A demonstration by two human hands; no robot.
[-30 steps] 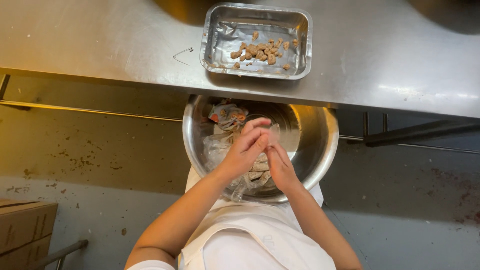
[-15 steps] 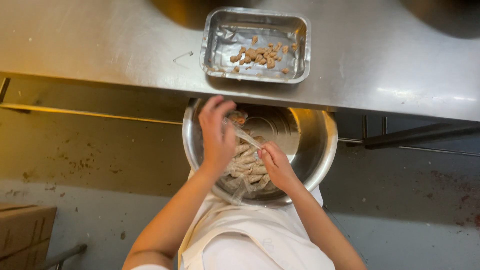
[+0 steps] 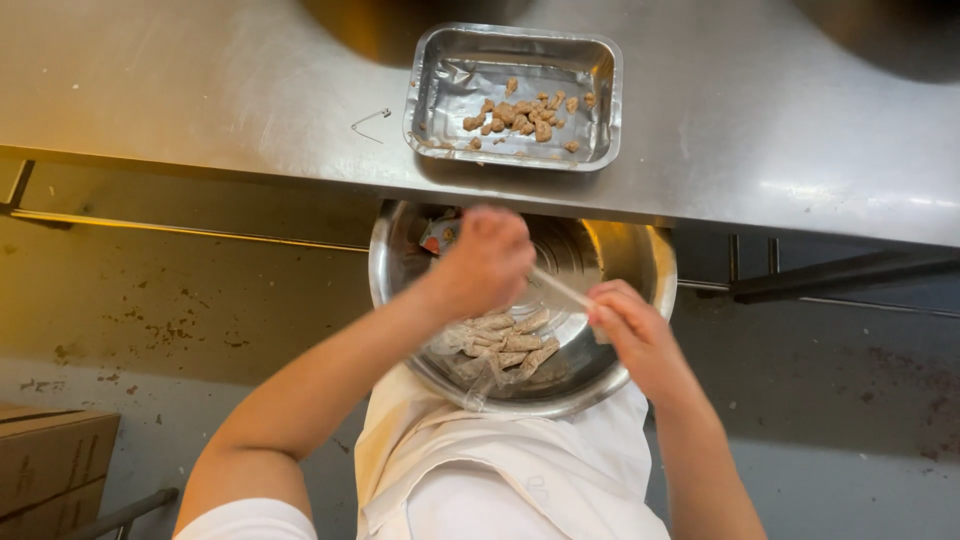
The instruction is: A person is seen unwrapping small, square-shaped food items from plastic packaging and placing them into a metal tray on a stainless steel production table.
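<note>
A round steel bowl [image 3: 640, 262] rests against my white apron [image 3: 520, 470], below the counter edge. Inside it lies a clear plastic bag [image 3: 500, 340] holding several small brownish pieces. My left hand [image 3: 485, 262] is closed on the bag's upper part and lifts it over the bowl. My right hand [image 3: 632, 330] pinches the other end, so a strip of plastic [image 3: 562, 290] stretches taut between both hands. A small colourful wrapper [image 3: 438, 235] lies at the bowl's far left side.
On the steel counter [image 3: 780, 130] sits a rectangular foil tray [image 3: 440, 85] with several brown chunks. A bent wire clip [image 3: 370, 122] lies left of it. A cardboard box [image 3: 50, 460] stands on the stained floor at lower left.
My hands have pulled apart: the left rose toward the bowl's far rim, the right moved right. The plastic is now stretched between them, uncovering the pieces in the bag.
</note>
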